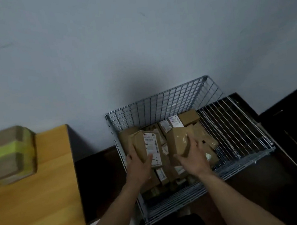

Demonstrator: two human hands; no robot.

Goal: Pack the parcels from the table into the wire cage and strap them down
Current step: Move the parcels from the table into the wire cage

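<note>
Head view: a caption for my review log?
Over the wire cage, left hand holds a labelled parcel, right hand a plain parcel; a yellow-taped parcel sits on the table.

The wire cage (161, 101) is open-topped and stands against the wall. Brown cardboard parcels (189, 118), several with white labels, cover its floor. A labelled parcel (147, 145) and a plain taped parcel (179, 140) sit side by side above this pile. A yellow-green-taped parcel (10, 154) lies on the wooden table (42, 198).
</note>
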